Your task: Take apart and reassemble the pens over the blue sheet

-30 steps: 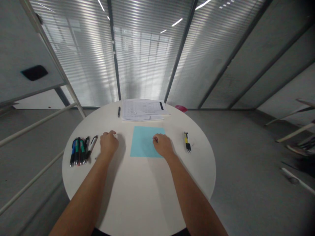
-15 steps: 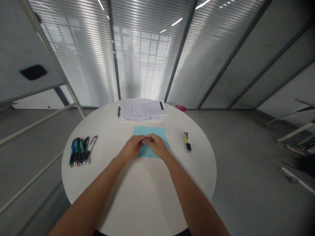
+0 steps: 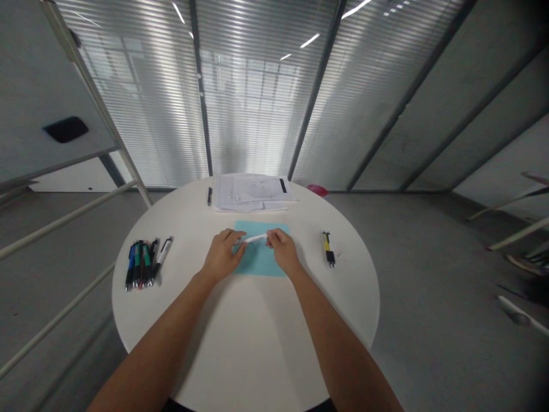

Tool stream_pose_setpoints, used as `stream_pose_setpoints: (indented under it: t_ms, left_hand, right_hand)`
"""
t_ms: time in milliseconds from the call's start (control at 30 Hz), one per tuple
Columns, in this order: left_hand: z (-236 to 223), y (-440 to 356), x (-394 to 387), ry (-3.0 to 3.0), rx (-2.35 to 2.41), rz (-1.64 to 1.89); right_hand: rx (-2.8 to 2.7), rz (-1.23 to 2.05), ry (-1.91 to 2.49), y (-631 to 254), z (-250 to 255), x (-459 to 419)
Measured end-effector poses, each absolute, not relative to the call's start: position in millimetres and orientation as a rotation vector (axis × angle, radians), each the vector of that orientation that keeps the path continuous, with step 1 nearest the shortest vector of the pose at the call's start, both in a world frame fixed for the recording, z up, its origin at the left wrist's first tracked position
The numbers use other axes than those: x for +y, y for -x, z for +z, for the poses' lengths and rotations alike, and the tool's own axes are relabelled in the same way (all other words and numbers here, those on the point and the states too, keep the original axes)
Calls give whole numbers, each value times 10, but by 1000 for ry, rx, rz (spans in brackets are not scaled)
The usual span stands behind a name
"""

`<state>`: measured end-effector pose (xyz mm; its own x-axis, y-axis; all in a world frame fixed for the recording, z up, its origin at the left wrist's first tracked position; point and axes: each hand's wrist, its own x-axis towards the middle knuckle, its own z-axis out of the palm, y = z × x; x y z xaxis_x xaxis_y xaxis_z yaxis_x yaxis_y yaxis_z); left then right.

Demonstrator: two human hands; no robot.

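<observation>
A slim white pen is held almost level above a light blue sheet on the round white table. My left hand has its thumb and fingers around the pen's left end. At the other end, my right hand pinches it between thumb and fingers. The fingertips cover both ends, so finer details of the pen cannot be made out. The sheet lies flat beneath both hands.
Several pens lie grouped at the table's left. Two pens, one with yellow, lie on the right beside tiny dark specks. Printed papers and a dark pen rest at the far edge. A whiteboard frame stands left.
My hands were together over the blue sheet with their fingertips meeting. They have moved apart sideways, and the white pen now shows between them. The view has shifted slightly.
</observation>
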<state>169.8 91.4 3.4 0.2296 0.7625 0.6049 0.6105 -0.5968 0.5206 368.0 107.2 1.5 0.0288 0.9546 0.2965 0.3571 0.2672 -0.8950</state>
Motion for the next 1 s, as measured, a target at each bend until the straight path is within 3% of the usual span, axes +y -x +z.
stream_pose_setpoints:
  t_ms: [400, 1000]
  left_hand:
    - [59, -1663, 1001, -1319, 1100, 1498]
    - [-37, -1634, 1136, -900, 885, 1501]
  right_hand:
    - [-1237, 793, 1253, -3768, -18, 1158]
    - [-1272, 825, 1282, -3738, -8, 1143]
